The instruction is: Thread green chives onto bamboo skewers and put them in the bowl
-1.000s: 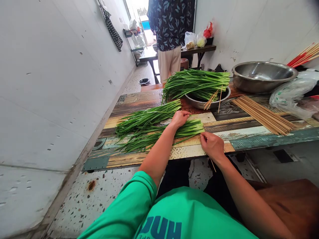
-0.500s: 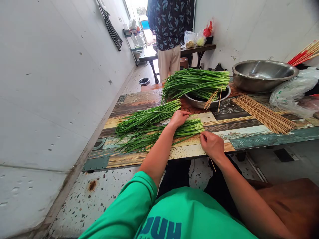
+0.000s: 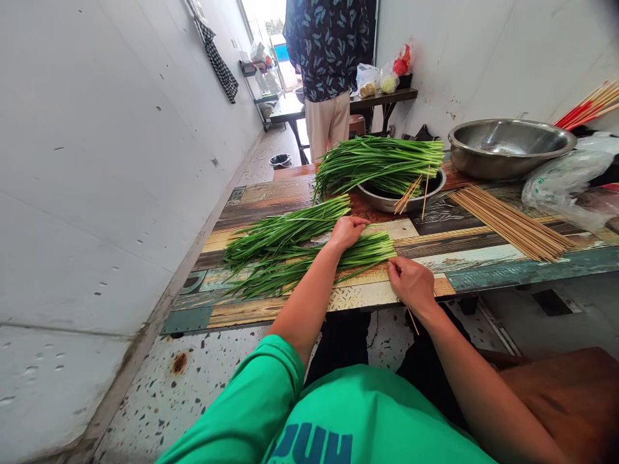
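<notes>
Two bunches of garlic chives lie on the patchwork wood-print table, one farther back and one nearer me, pale stem ends to the right. My left hand is closed in a pinch above the nearer bunch, a thin chive stalk showing at its fingertips. Closed around a thin bamboo skewer, my right hand rests by the stem ends of that bunch. The skewer's lower end sticks out below the hand, past the table edge; its other end is hidden or too small to make out.
Behind, a large chive pile lies over a metal bowl with a few skewers at its rim. To the right are many loose skewers, a large steel basin and a plastic bag. A person stands beyond the table.
Both hands keep nearly the same place and grip. The view has shifted very slightly; the chives and skewers look unchanged.
</notes>
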{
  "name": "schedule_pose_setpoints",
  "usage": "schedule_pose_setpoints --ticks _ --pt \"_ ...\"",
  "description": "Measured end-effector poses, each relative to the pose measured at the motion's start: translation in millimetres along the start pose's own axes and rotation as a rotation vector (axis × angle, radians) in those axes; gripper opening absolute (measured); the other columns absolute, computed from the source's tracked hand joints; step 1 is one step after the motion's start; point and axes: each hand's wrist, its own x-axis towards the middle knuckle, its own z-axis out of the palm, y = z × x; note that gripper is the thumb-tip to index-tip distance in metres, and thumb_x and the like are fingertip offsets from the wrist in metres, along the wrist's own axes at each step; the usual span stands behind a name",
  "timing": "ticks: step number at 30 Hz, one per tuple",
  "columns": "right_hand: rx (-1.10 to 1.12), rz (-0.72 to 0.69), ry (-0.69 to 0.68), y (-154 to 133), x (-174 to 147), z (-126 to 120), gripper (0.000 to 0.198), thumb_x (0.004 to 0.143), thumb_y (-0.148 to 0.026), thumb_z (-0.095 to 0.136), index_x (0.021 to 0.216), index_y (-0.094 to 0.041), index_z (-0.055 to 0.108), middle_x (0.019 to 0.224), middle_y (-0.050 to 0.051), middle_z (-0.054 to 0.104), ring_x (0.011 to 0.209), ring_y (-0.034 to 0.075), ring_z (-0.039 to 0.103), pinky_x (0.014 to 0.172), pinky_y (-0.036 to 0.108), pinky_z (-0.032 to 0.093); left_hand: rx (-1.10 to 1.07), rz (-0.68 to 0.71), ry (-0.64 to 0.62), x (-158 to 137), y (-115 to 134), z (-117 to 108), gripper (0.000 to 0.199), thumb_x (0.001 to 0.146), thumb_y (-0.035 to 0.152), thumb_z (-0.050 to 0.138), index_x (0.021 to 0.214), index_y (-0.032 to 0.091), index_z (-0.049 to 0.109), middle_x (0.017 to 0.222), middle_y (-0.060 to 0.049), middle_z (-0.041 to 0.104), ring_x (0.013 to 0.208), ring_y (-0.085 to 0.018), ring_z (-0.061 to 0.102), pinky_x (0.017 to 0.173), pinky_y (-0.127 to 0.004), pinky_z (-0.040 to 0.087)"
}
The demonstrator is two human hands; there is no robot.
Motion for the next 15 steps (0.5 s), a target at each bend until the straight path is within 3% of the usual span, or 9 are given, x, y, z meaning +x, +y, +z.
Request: schedule_pose_setpoints --ticks 5,15 --pt "0.001 -0.007 0.01 0.8 -0.5 1.1 0.028 0.086 -0.028 0.043 0.079 -0.019 0.068 0.071 0.005 0.068 0.064 0.016 0.056 0.058 0.027 0.027 0.004 -0.001 0.007 0.3 -1.0 0.8 0.029 0.083 0.017 0.056 0.104 0.017 0.076 0.087 -0.003 0.074 0.09 -0.019 0.065 0.088 -0.028 0.048" --pt "-0.007 -0.006 -0.013 0.5 0.0 -0.2 0.028 0.087 -0.027 0.043 0.078 -0.018 0.068 0.071 0.006 0.068 0.064 0.016 0.055 0.057 0.028 0.025 0.016 0.013 -0.021 -1.7 0.5 -1.3 0.03 0.083 0.016 0.056 0.105 0.016 0.075 0.098 -0.004 0.075 0.088 -0.017 0.065 0.086 -0.027 0.049"
